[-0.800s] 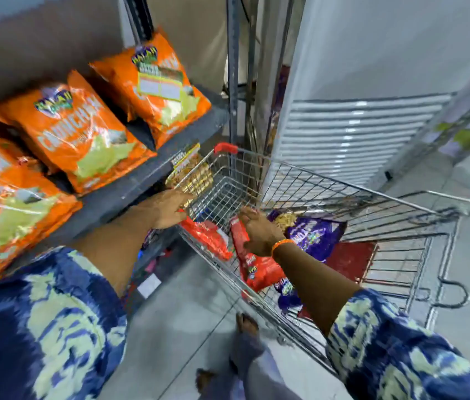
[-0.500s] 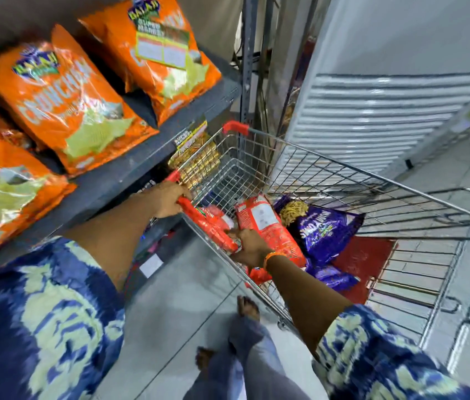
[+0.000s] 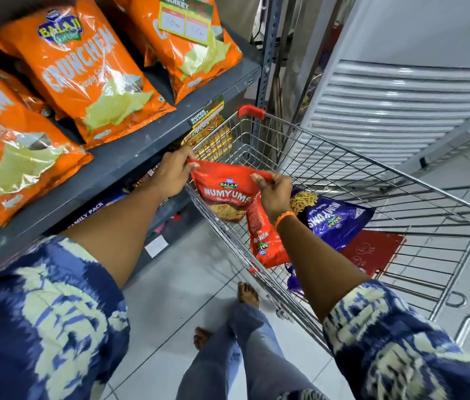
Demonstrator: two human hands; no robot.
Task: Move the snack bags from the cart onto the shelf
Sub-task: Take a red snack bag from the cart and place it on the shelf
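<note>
- While both hands pinch it, the red bag (image 3: 225, 194) hangs over the cart (image 3: 343, 168) rim: left hand (image 3: 173, 176) closed on its top corner, right hand (image 3: 274, 194) closed on the other, also gripping a second red bag (image 3: 265, 241).
- Light, soft, crinkly and probably slick; contents crush easily, so sealed edges suit best.
- Beyond, a purple bag (image 3: 335, 220) lies in the cart.
- Shelf (image 3: 141, 140) of orange bags (image 3: 89, 79) sits at left.
</note>
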